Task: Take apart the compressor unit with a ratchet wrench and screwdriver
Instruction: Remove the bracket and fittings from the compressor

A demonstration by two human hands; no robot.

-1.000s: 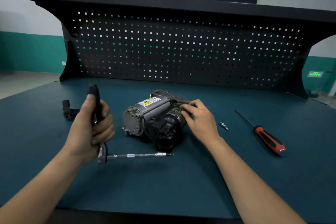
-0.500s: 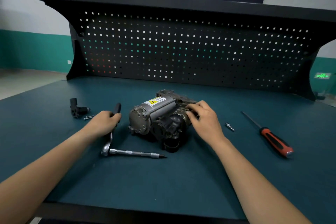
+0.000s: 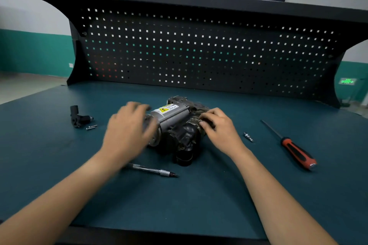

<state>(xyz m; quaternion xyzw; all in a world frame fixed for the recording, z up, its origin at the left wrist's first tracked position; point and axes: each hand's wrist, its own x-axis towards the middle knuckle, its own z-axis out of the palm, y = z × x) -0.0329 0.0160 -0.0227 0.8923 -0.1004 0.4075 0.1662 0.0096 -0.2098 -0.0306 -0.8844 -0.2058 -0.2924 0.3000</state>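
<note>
While the wrench (image 3: 153, 170) lies on the bench (image 3: 179, 209), both hands are at the compressor (image 3: 175, 119).
Nearest, the wrench's shaft runs out from under the left forearm. Beyond it the left hand (image 3: 127, 131), blurred, has its fingers spread over the compressor's left end; contact cannot be told. The right hand (image 3: 221, 127) curls its fingertips against the right side. The compressor sits mid-bench, with the screwdriver (image 3: 296, 153) well to its right, a fitting (image 3: 248, 137) between, a black elbow (image 3: 76, 117) and screws (image 3: 91, 127) to the left, and the pegboard (image 3: 199, 51) behind.

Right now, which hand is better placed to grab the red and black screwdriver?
Right. The red and black screwdriver lies to the right of the right hand; the left hand sits left of the grey and black compressor unit and would probably need to cross it.
</note>
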